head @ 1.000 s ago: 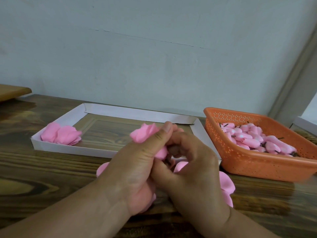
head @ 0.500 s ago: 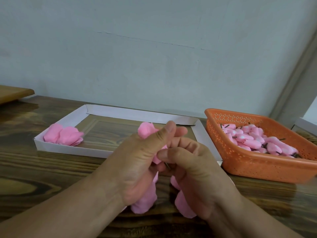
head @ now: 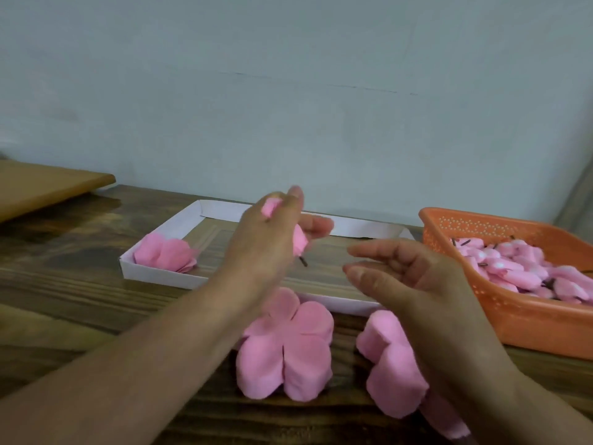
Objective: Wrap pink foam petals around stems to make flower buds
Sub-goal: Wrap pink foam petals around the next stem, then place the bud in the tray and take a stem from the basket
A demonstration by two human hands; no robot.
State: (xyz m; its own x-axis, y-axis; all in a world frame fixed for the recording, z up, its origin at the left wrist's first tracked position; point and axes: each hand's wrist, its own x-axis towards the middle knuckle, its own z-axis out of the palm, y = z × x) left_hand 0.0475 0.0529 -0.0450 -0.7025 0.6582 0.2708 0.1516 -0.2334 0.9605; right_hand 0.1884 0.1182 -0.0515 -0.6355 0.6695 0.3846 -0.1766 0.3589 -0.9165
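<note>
My left hand (head: pixel 269 239) is raised over the white tray and grips a pink foam bud (head: pixel 300 240); its short dark stem (head: pixel 302 261) pokes out below the fingers. My right hand (head: pixel 404 271) hovers to the right of it, fingers apart and holding nothing. Two flat pink foam petal pieces lie on the wooden table near me: one (head: pixel 285 351) under my left forearm, another (head: pixel 391 364) partly hidden by my right wrist.
A shallow white cardboard tray (head: pixel 154 273) holds a small pile of pink petals (head: pixel 165 255) in its left corner. An orange plastic basket (head: pixel 513 319) at the right is full of pink buds (head: pixel 519 271). A light wooden board (head: pixel 41 187) lies at far left. A wall stands behind.
My hands have come apart. The left hand rose and moved away with the bud. The right hand let go and opened. The petal pieces beneath are now uncovered.
</note>
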